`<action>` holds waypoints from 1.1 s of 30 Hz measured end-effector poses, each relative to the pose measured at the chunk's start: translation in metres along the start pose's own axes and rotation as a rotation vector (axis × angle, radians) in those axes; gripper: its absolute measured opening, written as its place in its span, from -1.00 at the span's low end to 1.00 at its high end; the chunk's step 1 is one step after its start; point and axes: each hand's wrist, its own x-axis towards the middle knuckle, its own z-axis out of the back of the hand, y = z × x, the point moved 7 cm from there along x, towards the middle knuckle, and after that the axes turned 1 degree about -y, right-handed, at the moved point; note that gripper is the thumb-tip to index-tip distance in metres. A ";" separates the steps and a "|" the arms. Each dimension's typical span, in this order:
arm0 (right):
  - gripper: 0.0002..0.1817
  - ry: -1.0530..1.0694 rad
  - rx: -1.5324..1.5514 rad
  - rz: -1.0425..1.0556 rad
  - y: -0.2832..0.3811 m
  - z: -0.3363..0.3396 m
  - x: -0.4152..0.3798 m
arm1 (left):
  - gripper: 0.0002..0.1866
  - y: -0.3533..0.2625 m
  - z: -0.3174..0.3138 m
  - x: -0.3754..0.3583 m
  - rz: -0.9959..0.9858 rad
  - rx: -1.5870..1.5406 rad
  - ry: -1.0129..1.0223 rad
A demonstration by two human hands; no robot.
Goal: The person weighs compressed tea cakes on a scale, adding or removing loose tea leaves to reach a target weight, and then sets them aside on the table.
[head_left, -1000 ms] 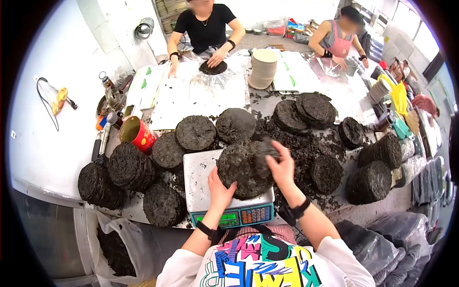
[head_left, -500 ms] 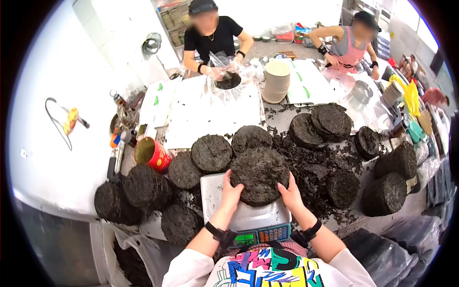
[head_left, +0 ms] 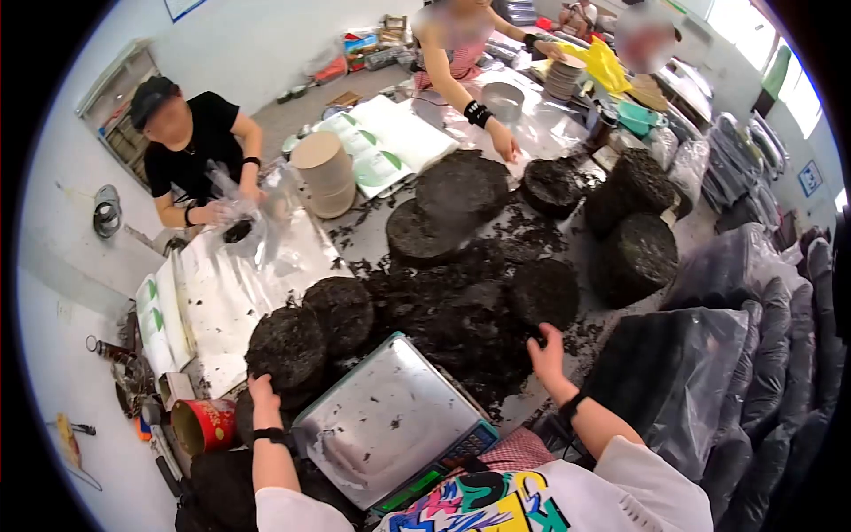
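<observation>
Two bare hands are spread wide over a crumb-strewn tabletop (head_left: 525,410). The left hand (head_left: 263,392) has its fingertips at the lower edge of a round dark cake (head_left: 285,348); I cannot tell whether they grip it. The right hand (head_left: 550,359) is open, fingers parted and holding nothing, just beside another dark cake (head_left: 545,291) that lies on the right of a loose dark heap (head_left: 448,310). Between the hands sits a scale (head_left: 381,430), turned at an angle, dark flakes scattered on its metal pan. A second round cake (head_left: 339,314) touches the one at the left hand, and a red tin (head_left: 206,427) stands close by on the left.

Farther back, a large cake (head_left: 463,184) rests against a neighbouring one (head_left: 421,232), near a pale cylindrical stack (head_left: 324,175). Two dark cylinders (head_left: 635,257) lie on the right. Across the tabletop, a person in black (head_left: 197,142) handles a clear plastic bag (head_left: 261,213), while a person in a pink apron (head_left: 461,62) reaches one arm toward the large cake.
</observation>
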 end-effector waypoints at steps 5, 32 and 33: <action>-0.19 -0.168 -0.210 -0.477 -0.104 0.028 0.072 | -0.31 -0.058 0.010 -0.108 -0.056 0.352 -0.090; -0.60 0.855 0.986 -0.638 0.091 -0.037 -0.036 | -0.31 0.111 0.243 -0.383 0.093 -0.688 -0.439; -0.62 0.953 1.015 -0.631 0.101 -0.044 -0.047 | -0.37 0.109 0.243 -0.383 0.062 -0.738 -0.407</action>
